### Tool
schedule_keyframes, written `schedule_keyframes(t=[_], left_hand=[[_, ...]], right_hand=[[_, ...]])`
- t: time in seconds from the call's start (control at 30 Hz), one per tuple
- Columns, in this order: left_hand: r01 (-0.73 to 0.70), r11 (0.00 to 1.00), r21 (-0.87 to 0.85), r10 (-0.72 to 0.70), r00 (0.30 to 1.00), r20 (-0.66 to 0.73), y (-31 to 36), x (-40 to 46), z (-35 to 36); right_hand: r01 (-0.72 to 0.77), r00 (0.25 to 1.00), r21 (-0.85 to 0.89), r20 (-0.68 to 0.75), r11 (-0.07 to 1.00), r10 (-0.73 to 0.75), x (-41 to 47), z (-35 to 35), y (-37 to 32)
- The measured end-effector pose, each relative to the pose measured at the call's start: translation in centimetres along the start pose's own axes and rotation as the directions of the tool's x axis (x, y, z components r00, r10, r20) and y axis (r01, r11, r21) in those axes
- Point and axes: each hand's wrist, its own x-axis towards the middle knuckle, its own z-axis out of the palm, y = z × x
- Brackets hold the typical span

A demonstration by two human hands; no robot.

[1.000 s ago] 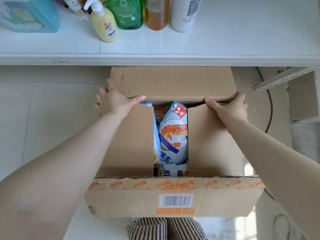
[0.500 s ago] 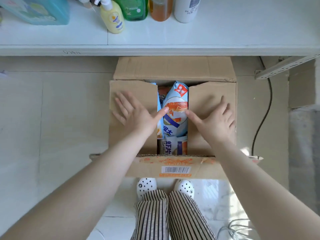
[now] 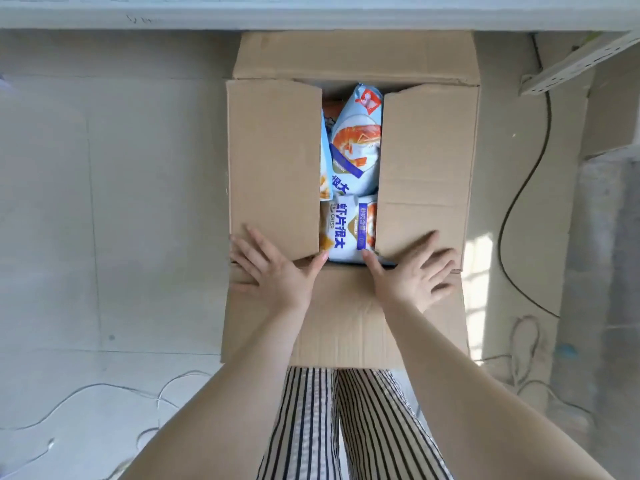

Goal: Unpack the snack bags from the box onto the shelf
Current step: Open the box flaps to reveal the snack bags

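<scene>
A brown cardboard box [image 3: 273,161] sits on the floor in front of me, its two side flaps partly folded over the opening. Through the gap between them show light-blue snack bags: one with a shrimp picture [image 3: 356,140] toward the far end, another with blue lettering [image 3: 346,230] at the near end. My left hand [image 3: 273,271] lies flat with spread fingers on the near edge of the left flap and the front flap. My right hand [image 3: 415,271] lies flat the same way on the right flap's near edge. The white shelf [image 3: 311,12] runs along the top edge.
The far flap [image 3: 353,60] stands open against the shelf front. A black cable [image 3: 519,202] curves over the floor to the right, and thin white wires [image 3: 104,389] lie at lower left. A metal bracket [image 3: 575,67] sticks out at upper right. My striped trouser legs [image 3: 339,424] stand behind the box.
Both hands slid toward me, from the middle of the side flaps to their near edge. The view dropped lower, so the bottles on the shelf left the frame.
</scene>
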Motion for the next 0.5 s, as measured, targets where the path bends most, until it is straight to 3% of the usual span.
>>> schedule_keyframes(t=[0.2, 0.4, 0.5], left_hand=[[-0.049, 0.997, -0.066, 0.037, 0.985, -0.171, -1.0, 1.2, 3.2], [-0.084, 0.991, -0.101, 0.057, 0.967, -0.248, -1.2, 0.8, 1.3], [-0.067, 0.977, -0.205, 0.024, 0.978, -0.206, -2.3, 0.9, -1.0]], right_hand=[[-0.003, 0.983, 0.186, -0.179, 0.983, 0.037, 1.2, 2.7, 0.3], [0.058, 0.982, 0.259, -0.190, 0.964, -0.008, 0.3, 0.8, 1.0], [0.106, 0.986, 0.336, -0.157, 0.936, -0.055, -0.2, -1.4, 2.4]])
